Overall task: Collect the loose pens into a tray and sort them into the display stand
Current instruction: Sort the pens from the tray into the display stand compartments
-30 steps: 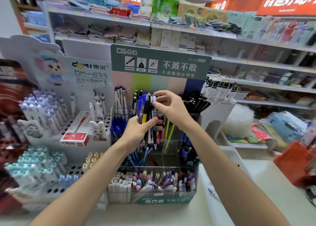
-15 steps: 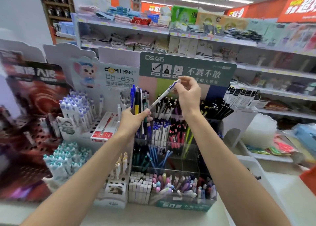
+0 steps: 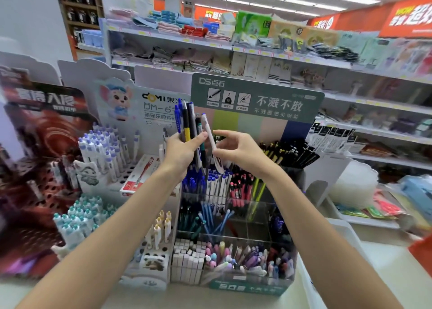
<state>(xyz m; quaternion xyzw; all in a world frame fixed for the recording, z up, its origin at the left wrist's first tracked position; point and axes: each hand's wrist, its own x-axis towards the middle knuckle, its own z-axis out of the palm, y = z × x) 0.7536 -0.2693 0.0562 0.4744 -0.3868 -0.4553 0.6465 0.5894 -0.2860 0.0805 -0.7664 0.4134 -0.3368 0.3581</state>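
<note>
Left hand (image 3: 180, 152) grips upright bundle of blue, black and grey pens (image 3: 187, 119) above clear tiered display stand with green header (image 3: 257, 103). Right hand (image 3: 240, 149) fingers pinch slanted white blue-capped pen (image 3: 209, 133). Sorting looks midway: whole bundle not yet slotted.
</note>
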